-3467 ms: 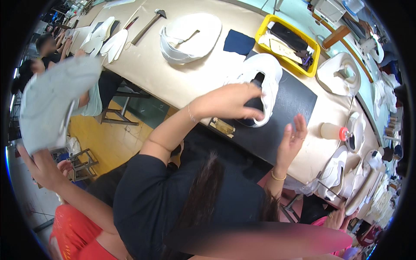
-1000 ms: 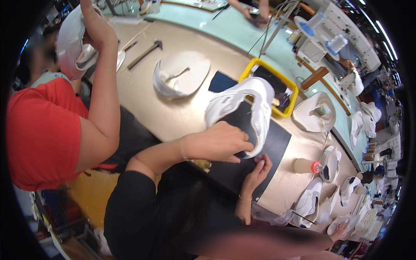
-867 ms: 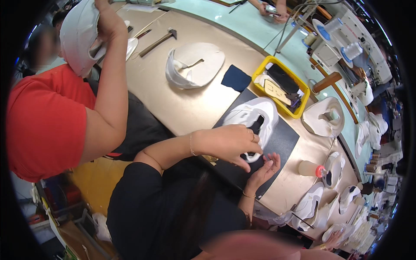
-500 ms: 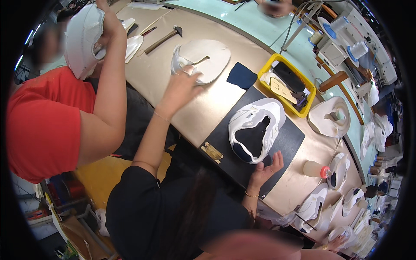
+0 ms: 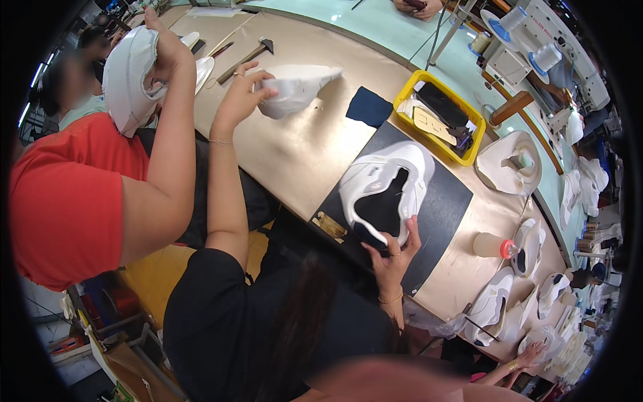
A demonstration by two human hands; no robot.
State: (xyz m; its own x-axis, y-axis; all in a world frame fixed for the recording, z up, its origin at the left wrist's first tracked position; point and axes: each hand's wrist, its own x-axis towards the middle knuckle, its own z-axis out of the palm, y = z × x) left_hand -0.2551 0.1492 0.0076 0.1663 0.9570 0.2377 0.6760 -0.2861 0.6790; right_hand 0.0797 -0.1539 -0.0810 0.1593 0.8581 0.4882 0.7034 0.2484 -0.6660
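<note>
My left hand (image 5: 242,97) pinches one end of a white shoe upper (image 5: 295,92), which is tilted up over the table and blurred by motion. Its far side is hidden. A second white shoe upper (image 5: 382,171) with a dark lining and a navy heel lies on a black mat (image 5: 445,208). My right hand (image 5: 395,261) grips this upper at its heel end, with fingers on the rim of the opening.
At the left, a co-worker in red holds another white upper (image 5: 130,77). A hammer (image 5: 248,60), navy fabric piece (image 5: 368,107), yellow tray (image 5: 479,144) and red-capped bottle (image 5: 492,246) lie around. More uppers (image 5: 489,301) sit at the right; sewing machines stand beyond.
The upper at my left hand has been tipped up off the table. My right hand has moved from beside the other upper onto its heel, and that upper has shifted slightly left.
</note>
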